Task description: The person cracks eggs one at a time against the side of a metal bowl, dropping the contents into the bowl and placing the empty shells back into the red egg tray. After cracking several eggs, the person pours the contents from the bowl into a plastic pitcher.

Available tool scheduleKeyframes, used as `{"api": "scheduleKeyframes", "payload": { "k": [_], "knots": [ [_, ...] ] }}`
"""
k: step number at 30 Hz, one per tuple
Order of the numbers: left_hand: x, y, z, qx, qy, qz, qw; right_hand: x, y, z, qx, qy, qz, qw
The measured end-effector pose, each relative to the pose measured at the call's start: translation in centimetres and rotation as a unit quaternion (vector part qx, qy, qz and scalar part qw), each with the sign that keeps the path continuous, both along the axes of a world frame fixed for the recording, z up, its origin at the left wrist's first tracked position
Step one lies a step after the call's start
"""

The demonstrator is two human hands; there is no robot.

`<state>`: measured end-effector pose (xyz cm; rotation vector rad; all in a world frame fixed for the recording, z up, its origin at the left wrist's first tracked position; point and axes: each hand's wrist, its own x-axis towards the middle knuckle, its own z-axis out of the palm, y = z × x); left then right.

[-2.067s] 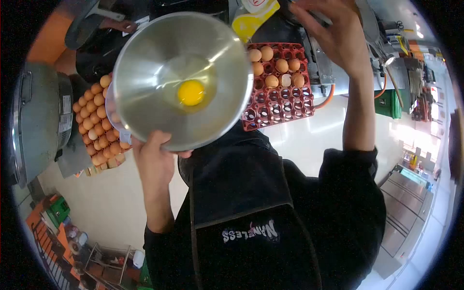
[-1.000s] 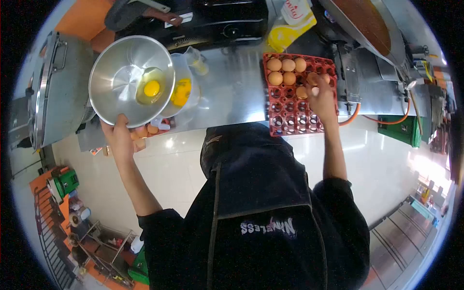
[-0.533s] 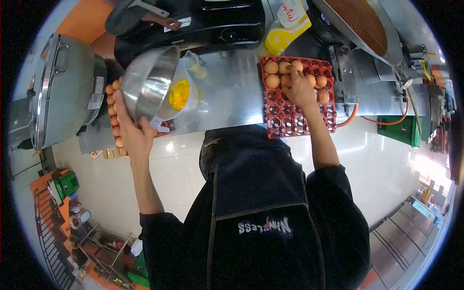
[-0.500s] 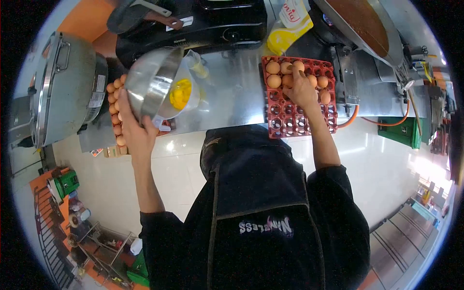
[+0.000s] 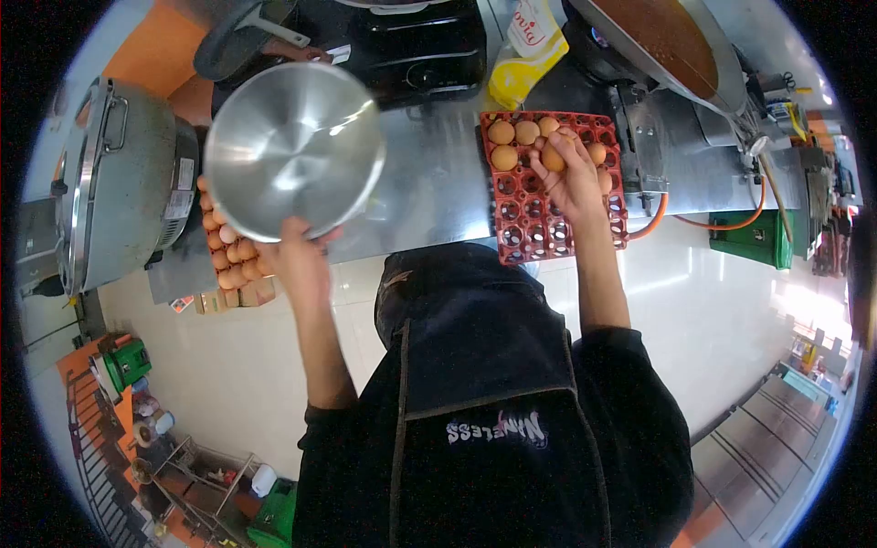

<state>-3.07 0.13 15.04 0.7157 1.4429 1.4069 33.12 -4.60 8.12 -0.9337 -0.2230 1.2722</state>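
A steel mixing bowl (image 5: 292, 137) is tipped so that its bare, shiny inside faces me. My left hand (image 5: 306, 260) grips its near rim, thumb over the edge. Over the red egg tray (image 5: 512, 219) on the right, my right hand (image 5: 577, 183) has its fingers closed around a brown egg (image 5: 554, 157). Several brown eggs (image 5: 502, 133) sit in the tray's far rows, while its near cups hold none. More eggs (image 5: 239, 260) lie partly hidden under and beside the bowl on the left.
A large metal pot (image 5: 128, 173) stands at the far left. Behind the steel counter (image 5: 425, 183) are a black stove (image 5: 420, 55) and a yellow-and-white pouch (image 5: 528, 59). A wide pan of brown sauce (image 5: 667, 46) is at the back right, near an orange hose (image 5: 653, 224).
My left hand has swung the bowl from its side to face me, now covering the container of yellow yolks. My right hand has closed around an egg and lifted it slightly.
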Motion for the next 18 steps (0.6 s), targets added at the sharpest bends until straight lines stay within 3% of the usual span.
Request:
{"api": "scheduleKeyframes", "payload": {
  "k": [2,4,5,7,8,11,12,15,17,18],
  "knots": [
    [2.4,-0.2,-3.4,-0.040,-0.181,-0.079,0.979,-0.6,0.0,0.8,0.019,-0.074,-0.033,0.997],
    [8.3,-1.0,-1.2,-0.051,-0.168,-0.199,0.964,-1.7,-0.2,3.1,0.006,-0.221,-0.096,0.970],
    [10.8,-1.5,-1.2,-0.056,-0.196,-0.214,0.955,-2.0,-0.2,3.2,0.007,-0.225,-0.099,0.969],
    [14.7,-1.8,-1.9,-0.060,-0.229,-0.239,0.942,-2.4,-0.2,3.8,0.008,-0.526,-0.197,0.827],
    [16.2,-1.9,-3.0,-0.079,-0.237,-0.232,0.940,-3.0,-0.2,4.3,0.001,-0.554,-0.223,0.802],
    [17.4,-1.7,-4.0,-0.106,-0.243,-0.239,0.934,-0.4,-1.3,2.4,-0.040,-0.531,-0.249,0.809],
    [17.3,-1.4,-4.2,-0.113,-0.254,-0.256,0.926,-0.2,-1.9,3.8,-0.061,-0.573,-0.285,0.766],
    [18.2,-1.7,-5.0,-0.124,-0.264,-0.290,0.911,1.4,-2.1,1.9,-0.059,-0.506,-0.335,0.793],
    [19.3,-2.2,-5.0,-0.128,-0.263,-0.312,0.904,-0.1,-1.5,1.1,-0.096,-0.615,-0.287,0.728],
    [19.6,-2.4,-4.9,-0.135,-0.252,-0.294,0.912,0.0,-1.5,1.5,-0.093,-0.601,-0.297,0.736]
  ]
}}
